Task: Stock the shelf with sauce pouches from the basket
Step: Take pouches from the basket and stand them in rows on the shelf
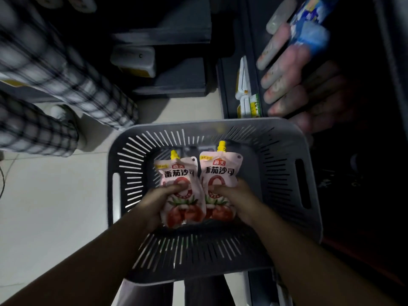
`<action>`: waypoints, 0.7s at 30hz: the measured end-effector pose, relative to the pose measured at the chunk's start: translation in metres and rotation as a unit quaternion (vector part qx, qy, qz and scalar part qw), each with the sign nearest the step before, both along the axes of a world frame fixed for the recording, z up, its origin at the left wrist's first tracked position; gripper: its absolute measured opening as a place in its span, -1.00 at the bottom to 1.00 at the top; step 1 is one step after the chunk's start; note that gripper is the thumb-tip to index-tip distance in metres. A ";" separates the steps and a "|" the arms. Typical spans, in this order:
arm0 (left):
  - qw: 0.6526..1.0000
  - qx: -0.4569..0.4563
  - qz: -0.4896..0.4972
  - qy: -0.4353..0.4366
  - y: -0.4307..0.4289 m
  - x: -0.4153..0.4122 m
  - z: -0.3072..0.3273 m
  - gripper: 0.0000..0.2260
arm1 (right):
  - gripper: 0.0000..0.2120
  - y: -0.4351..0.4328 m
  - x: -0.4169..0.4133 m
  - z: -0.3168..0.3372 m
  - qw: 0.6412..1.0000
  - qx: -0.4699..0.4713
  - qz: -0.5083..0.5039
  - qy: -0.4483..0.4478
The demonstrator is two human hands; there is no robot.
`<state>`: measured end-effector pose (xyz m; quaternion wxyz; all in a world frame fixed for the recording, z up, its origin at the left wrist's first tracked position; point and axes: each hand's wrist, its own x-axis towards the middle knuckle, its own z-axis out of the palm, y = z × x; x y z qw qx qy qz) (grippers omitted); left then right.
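Note:
Two pink sauce pouches with yellow caps and tomato pictures are held upright inside a grey slotted basket. My left hand grips the left pouch at its lower half. Beside it, my right hand grips the right pouch the same way. The two pouches touch side by side. The basket's floor around them looks bare. The dark shelf unit stands just beyond the basket's far rim.
Another person's hand reaches in at the upper right by a blue package. A person's checked trousers are at the upper left. White and yellow packs lie on the low shelf. Pale floor tiles lie to the left.

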<state>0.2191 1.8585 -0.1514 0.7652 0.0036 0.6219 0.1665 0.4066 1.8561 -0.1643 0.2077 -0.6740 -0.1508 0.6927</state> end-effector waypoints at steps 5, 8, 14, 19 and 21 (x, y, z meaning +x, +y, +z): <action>0.995 0.053 0.042 -0.066 0.002 0.000 0.055 -0.59 | -0.79 -0.001 0.003 0.052 0.998 0.052 0.015 0.024; 0.991 0.088 0.069 -0.069 0.003 -0.001 0.085 -0.50 | -0.73 0.000 0.007 0.090 0.994 0.097 -0.007 0.053; 0.973 0.219 0.073 0.003 0.012 -0.012 0.176 -0.59 | -0.74 0.020 0.005 0.186 0.981 0.192 0.002 0.034; 0.935 0.341 0.076 0.067 0.023 -0.025 0.274 -0.59 | -0.95 0.029 -0.004 0.289 0.954 0.292 0.046 0.044; 0.921 0.375 0.075 0.070 0.027 -0.026 0.314 -0.67 | -0.91 0.027 -0.008 0.329 0.942 0.331 0.040 0.040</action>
